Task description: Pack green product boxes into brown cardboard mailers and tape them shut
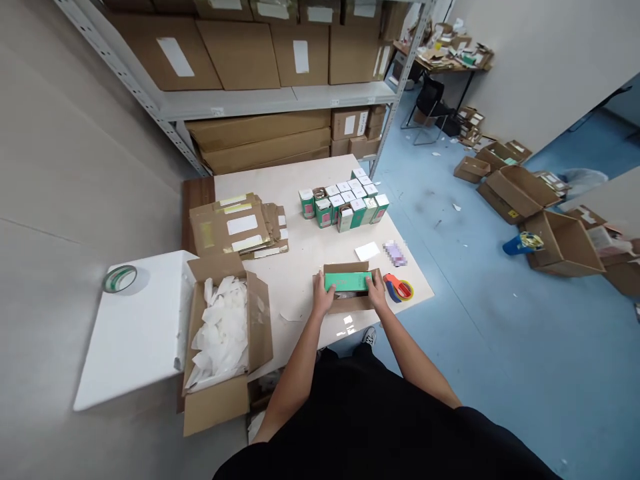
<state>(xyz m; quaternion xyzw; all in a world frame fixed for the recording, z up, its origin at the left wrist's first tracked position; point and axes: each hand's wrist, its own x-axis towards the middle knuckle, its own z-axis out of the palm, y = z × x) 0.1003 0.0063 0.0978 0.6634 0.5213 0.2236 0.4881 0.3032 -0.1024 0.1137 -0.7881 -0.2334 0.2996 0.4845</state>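
Between my two hands lies a long green box, level over an open cardboard carton near the table's front edge. My left hand grips the green box at its left end, thumb on top. At the other end my right hand holds it the same way. Something clear shows inside the carton below the green box. Just right of my right hand sits a red and blue tape dispenser with a yellow roll. A white card lies behind the carton, beside a blurred purple item.
Several small green and white boxes stand grouped at the table's back right. Flattened cardboard is stacked at left. An open box of white packing material stands at the left edge, by a white surface with a tape roll. Shelving rises behind.
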